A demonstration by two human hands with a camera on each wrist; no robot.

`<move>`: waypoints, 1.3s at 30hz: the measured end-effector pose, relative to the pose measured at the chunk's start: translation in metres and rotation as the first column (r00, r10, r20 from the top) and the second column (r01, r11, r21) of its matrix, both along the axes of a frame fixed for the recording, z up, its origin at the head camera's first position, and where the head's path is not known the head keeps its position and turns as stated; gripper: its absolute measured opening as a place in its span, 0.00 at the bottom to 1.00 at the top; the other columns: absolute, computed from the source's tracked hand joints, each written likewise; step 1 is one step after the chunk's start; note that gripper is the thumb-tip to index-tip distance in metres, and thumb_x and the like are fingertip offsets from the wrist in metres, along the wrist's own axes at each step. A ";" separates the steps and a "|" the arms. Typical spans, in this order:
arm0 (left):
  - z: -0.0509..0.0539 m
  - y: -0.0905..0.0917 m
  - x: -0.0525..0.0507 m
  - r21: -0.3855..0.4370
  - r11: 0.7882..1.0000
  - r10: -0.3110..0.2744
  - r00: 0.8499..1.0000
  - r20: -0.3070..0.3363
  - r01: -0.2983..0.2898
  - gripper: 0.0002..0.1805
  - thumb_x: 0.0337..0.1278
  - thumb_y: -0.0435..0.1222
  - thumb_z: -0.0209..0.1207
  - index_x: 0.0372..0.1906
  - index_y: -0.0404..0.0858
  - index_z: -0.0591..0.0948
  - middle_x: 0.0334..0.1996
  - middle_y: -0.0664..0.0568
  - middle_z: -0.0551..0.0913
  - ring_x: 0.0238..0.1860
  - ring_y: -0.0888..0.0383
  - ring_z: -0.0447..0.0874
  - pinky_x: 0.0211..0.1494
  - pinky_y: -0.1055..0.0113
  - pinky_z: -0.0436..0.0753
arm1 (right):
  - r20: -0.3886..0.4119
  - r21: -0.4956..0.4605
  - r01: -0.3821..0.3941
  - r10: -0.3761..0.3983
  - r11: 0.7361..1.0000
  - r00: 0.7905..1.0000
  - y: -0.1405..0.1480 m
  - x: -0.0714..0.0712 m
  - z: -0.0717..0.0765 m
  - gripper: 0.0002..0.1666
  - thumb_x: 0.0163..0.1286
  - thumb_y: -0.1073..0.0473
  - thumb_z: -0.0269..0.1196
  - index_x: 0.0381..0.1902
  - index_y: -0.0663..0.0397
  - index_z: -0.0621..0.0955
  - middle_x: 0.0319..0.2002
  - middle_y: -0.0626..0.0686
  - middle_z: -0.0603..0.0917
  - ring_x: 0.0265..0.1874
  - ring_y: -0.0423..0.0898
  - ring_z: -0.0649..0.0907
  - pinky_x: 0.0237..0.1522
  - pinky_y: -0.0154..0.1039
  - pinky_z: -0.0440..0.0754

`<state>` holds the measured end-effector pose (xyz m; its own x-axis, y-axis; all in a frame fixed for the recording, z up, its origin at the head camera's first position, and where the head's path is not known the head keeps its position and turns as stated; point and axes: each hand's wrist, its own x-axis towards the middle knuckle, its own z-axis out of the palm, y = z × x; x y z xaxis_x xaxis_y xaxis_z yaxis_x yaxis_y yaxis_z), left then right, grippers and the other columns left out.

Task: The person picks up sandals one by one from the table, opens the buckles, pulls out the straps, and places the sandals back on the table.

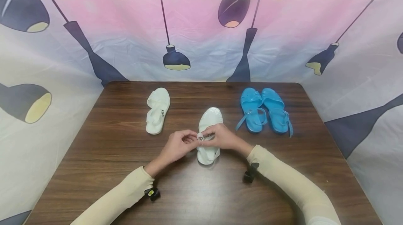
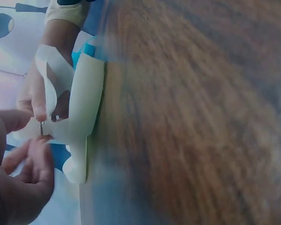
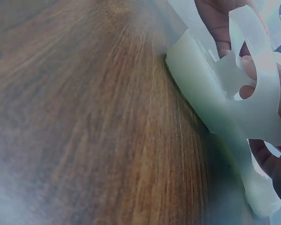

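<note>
A white sandal (image 1: pixel 210 117) lies sole down at the middle of the table, toe pointing away. Both hands meet at the small metal buckle (image 1: pixel 200 138) on its left side. My left hand (image 1: pixel 179 146) pinches the strap end by the buckle from the left. Reaching across the sandal, my right hand (image 1: pixel 221 136) pinches the strap at the buckle between thumb and fingers. The left wrist view has the buckle (image 2: pixel 42 127) between the fingertips of both hands. In the right wrist view, the heel strap (image 3: pixel 262 61) loops up above the sole and partly hides the fingers.
Another white sandal (image 1: pixel 158 109) lies at the back left of the wooden table (image 1: pixel 126 141). Two blue sandals (image 1: pixel 251 99) stand side by side at the back right, their straps loose. A printed cloth (image 1: pixel 195 15) hangs behind the table.
</note>
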<state>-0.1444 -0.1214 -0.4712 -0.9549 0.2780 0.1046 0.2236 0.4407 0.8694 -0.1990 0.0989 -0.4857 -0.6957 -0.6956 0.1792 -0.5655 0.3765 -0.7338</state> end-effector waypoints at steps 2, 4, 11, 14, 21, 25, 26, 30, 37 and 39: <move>0.000 0.002 -0.001 0.007 1.000 -0.016 0.997 -0.072 0.016 0.08 0.58 0.37 0.72 0.40 0.38 0.89 0.31 0.55 0.88 0.32 0.63 0.85 0.37 0.69 0.86 | -0.016 0.002 -0.007 0.007 1.000 1.000 0.000 -0.001 -0.001 0.14 0.61 0.52 0.77 0.43 0.49 0.91 0.40 0.42 0.91 0.37 0.33 0.85 0.44 0.32 0.85; -0.001 0.003 -0.003 0.012 1.000 -0.020 0.991 -0.134 0.022 0.07 0.57 0.36 0.73 0.39 0.38 0.90 0.30 0.55 0.88 0.31 0.64 0.85 0.37 0.70 0.86 | -0.026 0.003 -0.015 0.015 1.000 1.000 0.000 -0.002 -0.001 0.12 0.60 0.53 0.77 0.41 0.48 0.91 0.39 0.41 0.90 0.36 0.33 0.85 0.42 0.32 0.84; 0.002 0.005 -0.008 -0.020 0.999 -0.031 0.965 -0.260 0.026 0.07 0.56 0.35 0.73 0.38 0.38 0.91 0.31 0.55 0.88 0.31 0.66 0.83 0.36 0.71 0.84 | -0.034 0.020 -0.028 0.028 0.999 0.999 0.001 -0.003 0.000 0.08 0.59 0.52 0.78 0.33 0.45 0.90 0.30 0.38 0.86 0.27 0.32 0.78 0.32 0.30 0.80; 0.011 0.003 -0.010 -0.056 0.997 -0.065 0.955 -0.291 0.051 0.07 0.57 0.37 0.73 0.39 0.39 0.91 0.31 0.56 0.88 0.32 0.66 0.83 0.37 0.71 0.84 | -0.017 0.018 -0.012 0.012 1.000 1.000 0.003 -0.002 0.002 0.08 0.58 0.51 0.78 0.31 0.45 0.89 0.29 0.37 0.85 0.27 0.33 0.78 0.31 0.31 0.80; 0.027 -0.013 -0.012 -0.167 0.981 -0.153 0.932 -0.328 0.102 0.05 0.55 0.39 0.75 0.34 0.43 0.90 0.27 0.62 0.84 0.30 0.68 0.81 0.35 0.72 0.83 | 0.027 0.035 0.013 -0.014 0.999 1.000 0.004 0.001 0.001 0.14 0.59 0.50 0.78 0.42 0.47 0.91 0.39 0.41 0.91 0.39 0.34 0.86 0.43 0.32 0.85; 0.027 -0.023 -0.009 -0.208 0.969 -0.185 0.946 -0.267 0.131 0.05 0.55 0.39 0.75 0.33 0.44 0.90 0.26 0.64 0.82 0.29 0.69 0.79 0.35 0.72 0.82 | 0.038 0.032 0.009 -0.010 0.999 0.999 0.004 0.001 0.002 0.16 0.58 0.51 0.79 0.43 0.48 0.91 0.40 0.42 0.91 0.40 0.35 0.86 0.44 0.32 0.85; 0.026 -0.025 -0.009 -0.216 0.966 -0.194 0.949 -0.251 0.140 0.05 0.55 0.39 0.75 0.33 0.44 0.90 0.26 0.64 0.82 0.29 0.68 0.79 0.35 0.72 0.82 | 0.034 0.036 0.007 -0.008 0.999 0.999 0.004 0.001 0.002 0.15 0.58 0.51 0.79 0.42 0.48 0.91 0.40 0.41 0.91 0.39 0.35 0.86 0.43 0.32 0.85; 0.020 -0.032 -0.008 -0.229 0.958 -0.216 0.958 -0.191 0.170 0.03 0.57 0.39 0.74 0.33 0.45 0.90 0.26 0.64 0.83 0.30 0.68 0.79 0.35 0.72 0.82 | 0.047 0.043 -0.006 0.004 0.999 0.999 0.005 0.000 0.003 0.14 0.59 0.51 0.78 0.42 0.46 0.91 0.39 0.40 0.90 0.37 0.33 0.85 0.42 0.32 0.85; 0.007 -0.038 -0.011 -0.262 0.944 -0.237 0.965 -0.109 0.202 0.02 0.59 0.39 0.72 0.34 0.46 0.90 0.26 0.64 0.83 0.30 0.68 0.79 0.34 0.72 0.81 | 0.030 0.100 0.007 -0.010 0.995 1.000 0.006 0.003 0.009 0.15 0.66 0.46 0.73 0.46 0.45 0.90 0.40 0.39 0.90 0.36 0.33 0.84 0.41 0.32 0.84; 0.005 -0.039 -0.012 -0.272 0.940 -0.242 0.966 -0.096 0.208 0.02 0.59 0.39 0.72 0.33 0.46 0.89 0.26 0.64 0.83 0.29 0.68 0.79 0.33 0.72 0.81 | 0.001 0.113 0.020 -0.020 0.993 1.000 0.007 0.004 0.009 0.16 0.67 0.45 0.71 0.47 0.46 0.90 0.40 0.40 0.90 0.36 0.34 0.83 0.41 0.33 0.83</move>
